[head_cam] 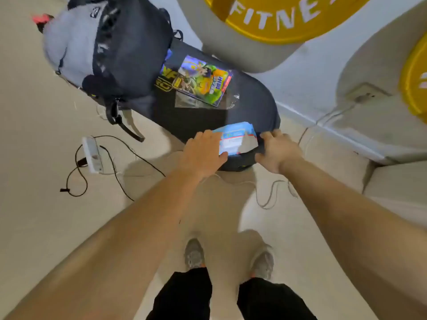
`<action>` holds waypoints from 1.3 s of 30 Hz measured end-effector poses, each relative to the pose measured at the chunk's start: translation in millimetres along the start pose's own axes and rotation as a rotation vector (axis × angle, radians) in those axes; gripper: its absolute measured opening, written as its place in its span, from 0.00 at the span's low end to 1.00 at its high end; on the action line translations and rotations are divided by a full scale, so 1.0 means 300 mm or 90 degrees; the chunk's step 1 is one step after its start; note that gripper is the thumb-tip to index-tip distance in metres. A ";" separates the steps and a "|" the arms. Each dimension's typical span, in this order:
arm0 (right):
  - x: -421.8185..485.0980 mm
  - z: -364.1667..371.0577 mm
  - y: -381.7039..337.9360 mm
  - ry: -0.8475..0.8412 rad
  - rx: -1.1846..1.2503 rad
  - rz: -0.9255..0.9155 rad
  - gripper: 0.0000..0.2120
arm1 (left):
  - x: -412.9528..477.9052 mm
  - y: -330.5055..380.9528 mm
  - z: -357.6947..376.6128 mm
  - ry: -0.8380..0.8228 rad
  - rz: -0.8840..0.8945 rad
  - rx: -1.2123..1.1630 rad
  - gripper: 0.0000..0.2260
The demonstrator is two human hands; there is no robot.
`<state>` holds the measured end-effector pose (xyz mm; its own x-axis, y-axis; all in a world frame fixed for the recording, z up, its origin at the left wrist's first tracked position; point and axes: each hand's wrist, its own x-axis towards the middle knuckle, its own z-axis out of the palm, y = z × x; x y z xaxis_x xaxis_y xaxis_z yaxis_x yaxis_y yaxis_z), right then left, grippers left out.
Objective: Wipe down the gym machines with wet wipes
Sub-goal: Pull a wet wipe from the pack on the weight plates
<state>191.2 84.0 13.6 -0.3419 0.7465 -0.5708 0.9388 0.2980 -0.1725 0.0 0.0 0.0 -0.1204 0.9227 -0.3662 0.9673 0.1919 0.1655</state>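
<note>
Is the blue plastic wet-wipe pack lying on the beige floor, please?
No, the blue plastic wet-wipe pack rests on the dark padded bench.

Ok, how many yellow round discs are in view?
2. A yellow round disc with white lettering at top centre; a second yellow round disc cut off at the right edge. Others may lie out of frame.

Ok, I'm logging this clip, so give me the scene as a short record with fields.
surface: dark bench
wipes: wipes pack, lying on the bench's near end
left hand: holds the pack's left edge, thumb at its near edge
right hand: fingers at the pack's right edge; grip unclear
mid bench: colourful packet
far end: backpack
floor: power strip
</note>
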 end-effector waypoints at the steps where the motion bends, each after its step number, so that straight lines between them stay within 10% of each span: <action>1: 0.052 0.060 0.017 0.009 -0.001 -0.009 0.27 | 0.047 0.011 0.072 0.007 0.009 0.008 0.24; 21: 0.439 0.572 0.181 0.370 0.150 -0.147 0.20 | 0.372 -0.020 0.529 0.137 0.002 -0.121 0.28; 39: 0.467 0.560 0.172 0.407 0.191 -0.177 0.22 | 0.501 -0.066 0.460 0.350 -0.109 -0.248 0.09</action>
<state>198.9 103.8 -210.2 -0.4389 0.8944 0.0858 0.7550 0.4189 -0.5045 -6.5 88.9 -184.6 -0.4598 0.8841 0.0831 0.7860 0.3616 0.5015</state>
